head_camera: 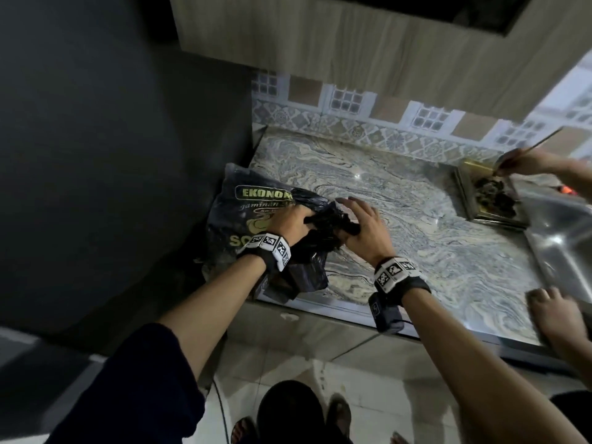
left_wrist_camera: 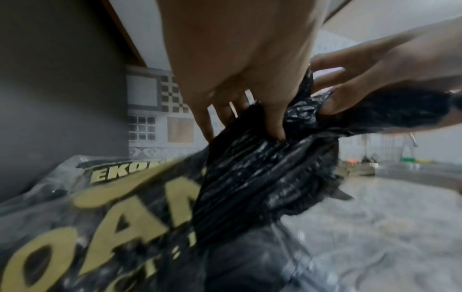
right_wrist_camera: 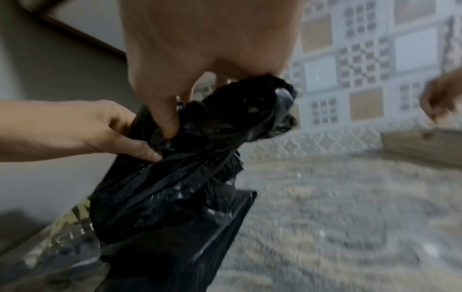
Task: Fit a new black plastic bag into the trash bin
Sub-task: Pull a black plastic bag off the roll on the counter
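Note:
A clear pack with gold lettering, full of black bags, lies at the left end of the marble counter. A crumpled black plastic bag sticks out of its open end. My left hand pinches the folded black plastic at the pack's mouth, thumb on top. My right hand grips the bunched free end of the bag between thumb and fingers. In the left wrist view the pleated bag stretches between both hands. No trash bin is in view.
A dark tall cabinet side stands just left of the pack. Another person's hands work at the right, near a tray of dark food and a steel sink. Tiled floor and feet show below.

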